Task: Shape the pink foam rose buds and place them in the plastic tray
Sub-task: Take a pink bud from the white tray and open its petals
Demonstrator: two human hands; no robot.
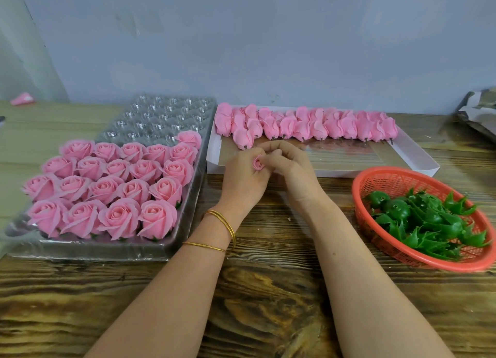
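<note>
No legible text, apparently.

Bkgd: flat pale blue-grey painted wall (281, 35) across the whole back, w/ faint scuffed patches (139, 23) upper left. At far left a paler greenish-white wall section (18, 51) slants in and meets it at a corner. Below, a dark brown wooden tabletop w/ heavy knotted grain (268, 298) runs back to the wall; on the left the top is a lighter tan plank surface (53, 121). Light soft & even throughout.
</note>
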